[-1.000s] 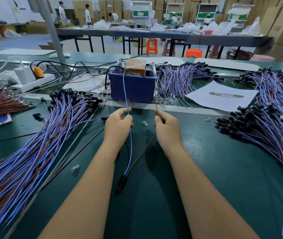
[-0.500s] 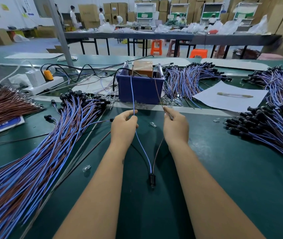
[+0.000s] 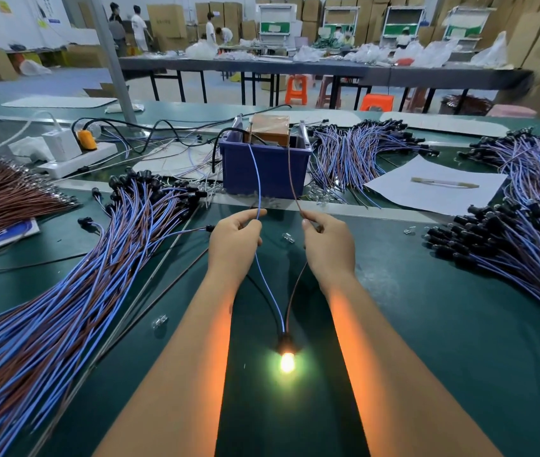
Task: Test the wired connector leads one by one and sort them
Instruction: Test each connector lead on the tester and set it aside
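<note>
One connector lead lies between my forearms, its black socket and lit lamp [image 3: 287, 359] glowing on the green table. My left hand [image 3: 234, 240] pinches the lead's blue wire [image 3: 267, 285]. My right hand [image 3: 327, 242] pinches its brown wire [image 3: 295, 291]. Both wire ends run up to the metal contacts on the blue test box [image 3: 263, 168]. A big pile of blue and brown leads [image 3: 64, 291] lies to the left, and another pile [image 3: 519, 245] to the right.
A third bundle of leads [image 3: 354, 153] lies behind the box on the right, next to a white sheet with a pen [image 3: 433, 186]. Brown wires [image 3: 5, 196] and a white power strip [image 3: 74, 156] sit at the far left. Small clear caps [image 3: 159, 321] are scattered on the table.
The lamp on the lead, dark in the earlier frames, now glows. Both hands stay on the wires with the ends raised to the box contacts. The socket has shifted to between my forearms.
</note>
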